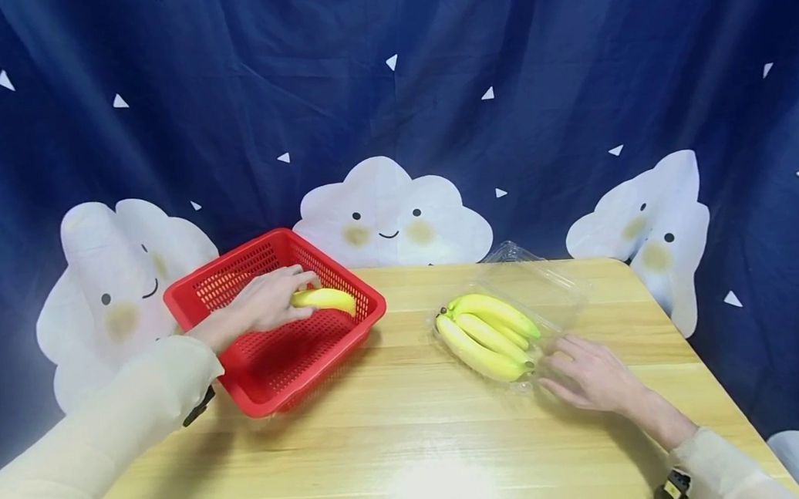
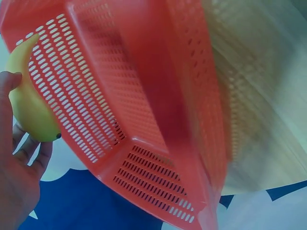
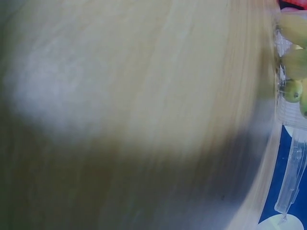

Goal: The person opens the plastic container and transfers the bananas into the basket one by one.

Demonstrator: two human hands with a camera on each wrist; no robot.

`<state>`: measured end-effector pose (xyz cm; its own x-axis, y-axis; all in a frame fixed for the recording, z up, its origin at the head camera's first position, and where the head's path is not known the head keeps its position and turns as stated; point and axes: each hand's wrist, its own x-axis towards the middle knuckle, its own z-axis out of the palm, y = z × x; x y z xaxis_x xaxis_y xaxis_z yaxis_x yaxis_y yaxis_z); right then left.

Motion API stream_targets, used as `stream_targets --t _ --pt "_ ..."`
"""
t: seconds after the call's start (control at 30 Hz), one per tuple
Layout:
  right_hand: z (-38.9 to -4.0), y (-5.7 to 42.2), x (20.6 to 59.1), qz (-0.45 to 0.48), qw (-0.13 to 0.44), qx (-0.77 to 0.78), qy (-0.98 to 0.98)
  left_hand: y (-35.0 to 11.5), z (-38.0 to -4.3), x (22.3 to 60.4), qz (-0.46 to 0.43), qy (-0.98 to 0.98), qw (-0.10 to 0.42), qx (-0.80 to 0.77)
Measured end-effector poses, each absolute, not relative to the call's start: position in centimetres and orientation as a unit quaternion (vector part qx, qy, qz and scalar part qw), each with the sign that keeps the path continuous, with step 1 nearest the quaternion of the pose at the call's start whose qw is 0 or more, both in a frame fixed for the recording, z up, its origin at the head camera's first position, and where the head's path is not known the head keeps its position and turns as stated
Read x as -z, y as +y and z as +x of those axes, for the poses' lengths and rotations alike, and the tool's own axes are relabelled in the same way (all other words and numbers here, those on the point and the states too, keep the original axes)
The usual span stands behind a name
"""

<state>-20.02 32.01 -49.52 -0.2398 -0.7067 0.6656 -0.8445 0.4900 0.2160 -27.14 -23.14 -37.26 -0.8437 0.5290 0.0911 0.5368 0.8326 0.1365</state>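
Observation:
In the head view my left hand point(image 1: 274, 298) grips a yellow banana point(image 1: 326, 299) with thumb and fingers, over the inside of a red plastic basket point(image 1: 369, 313). The left wrist view shows the banana point(image 2: 29, 98) beside the basket's slotted wall point(image 2: 79, 96), its dark tip pointing down. My right hand point(image 1: 592, 375) is at the near right corner of a clear plastic clamshell box point(image 1: 520, 384); whether it pinches the rim is not clear. Several bananas point(image 1: 485, 336) lie in the box. The right wrist view does not show the right hand, only the box point(image 3: 290, 115) at its edge.
The clear lid point(image 1: 534, 282) stands folded back behind the box. Basket and box are on a light wooden table point(image 1: 411, 419), with the basket on the left and the box on the right. Behind hangs a dark blue curtain point(image 1: 359, 74) with clouds and white triangles.

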Motion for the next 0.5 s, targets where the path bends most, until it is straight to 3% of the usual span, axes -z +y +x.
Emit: stream_targets --t 0.27,0.5 --pt "-19.95 32.08 49.49 0.495 0.36 -0.094 -0.785 -23.55 -27.34 37.55 -0.256 -0.964 -0.035 0.059" --pt "-19.95 32.1 49.48 0.497 0.359 -0.094 -0.785 -23.73 -27.59 37.97 -0.258 -0.963 -0.05 0.054"
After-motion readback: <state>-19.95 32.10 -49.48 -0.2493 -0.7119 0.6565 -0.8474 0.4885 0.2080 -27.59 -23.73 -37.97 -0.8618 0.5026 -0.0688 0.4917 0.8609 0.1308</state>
